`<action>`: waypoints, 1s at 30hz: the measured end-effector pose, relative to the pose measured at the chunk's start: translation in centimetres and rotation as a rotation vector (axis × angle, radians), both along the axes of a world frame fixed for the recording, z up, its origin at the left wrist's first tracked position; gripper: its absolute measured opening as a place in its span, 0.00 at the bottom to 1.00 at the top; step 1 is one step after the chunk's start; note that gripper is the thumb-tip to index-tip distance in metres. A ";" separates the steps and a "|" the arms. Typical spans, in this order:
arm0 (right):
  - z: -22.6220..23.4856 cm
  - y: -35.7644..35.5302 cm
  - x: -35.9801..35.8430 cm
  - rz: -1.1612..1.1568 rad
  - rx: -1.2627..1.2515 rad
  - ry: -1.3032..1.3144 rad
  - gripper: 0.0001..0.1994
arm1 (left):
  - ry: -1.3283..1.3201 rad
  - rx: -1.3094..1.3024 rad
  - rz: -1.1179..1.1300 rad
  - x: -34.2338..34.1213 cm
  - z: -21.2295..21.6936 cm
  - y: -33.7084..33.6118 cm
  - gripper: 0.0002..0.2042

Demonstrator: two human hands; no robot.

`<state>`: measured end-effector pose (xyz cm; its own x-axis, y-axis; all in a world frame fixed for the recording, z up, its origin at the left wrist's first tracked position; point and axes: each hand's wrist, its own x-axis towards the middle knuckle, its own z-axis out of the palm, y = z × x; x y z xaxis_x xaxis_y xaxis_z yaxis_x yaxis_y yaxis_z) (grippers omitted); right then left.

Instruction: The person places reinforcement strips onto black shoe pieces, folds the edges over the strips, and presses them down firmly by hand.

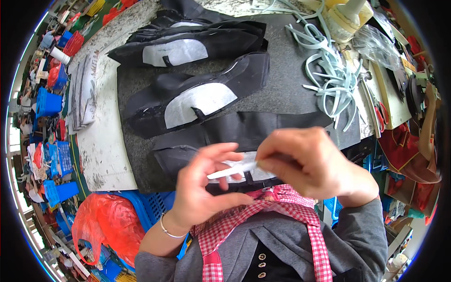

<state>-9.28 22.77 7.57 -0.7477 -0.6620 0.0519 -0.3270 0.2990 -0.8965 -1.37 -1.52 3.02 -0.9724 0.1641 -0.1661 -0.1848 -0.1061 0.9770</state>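
Observation:
My right hand (305, 162) pinches one end of a narrow white strip (231, 171) between thumb and fingers. The strip's other end reaches across to my left hand (195, 181), whose fingers are spread beside it; whether they touch it is hard to see. Under both hands lies a black shoe-upper-like piece (239, 129) with a white patch, partly hidden by them. A second black piece (202, 104) with a white patch rests farther up the dark mat (286, 61). Beyond it is a stack of similar black pieces (176, 51).
A tangle of pale blue-green strips (329, 70) lies at the mat's right. Behind it stand a glue pot (342, 23) and a clear plastic bag (376, 47). Red-handled scissors (381, 113) lie at the right edge. A blue crate (152, 207) and red bag (108, 225) sit lower left.

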 end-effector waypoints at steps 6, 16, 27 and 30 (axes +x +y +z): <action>-1.9 -0.5 0.4 0.057 0.010 -0.027 0.11 | 0.254 0.020 0.186 1.0 0.1 -5.0 0.06; -5.3 -0.6 2.2 -0.136 0.288 0.158 0.08 | 0.208 -0.738 0.261 -1.4 -1.2 -5.3 0.08; -6.8 -1.0 1.9 -0.088 0.381 0.131 0.06 | 0.677 -1.164 0.053 -3.2 -3.3 -5.9 0.14; -7.2 -1.0 1.8 -0.093 0.367 0.134 0.06 | 0.796 -1.192 -0.046 -3.4 -3.6 -6.4 0.22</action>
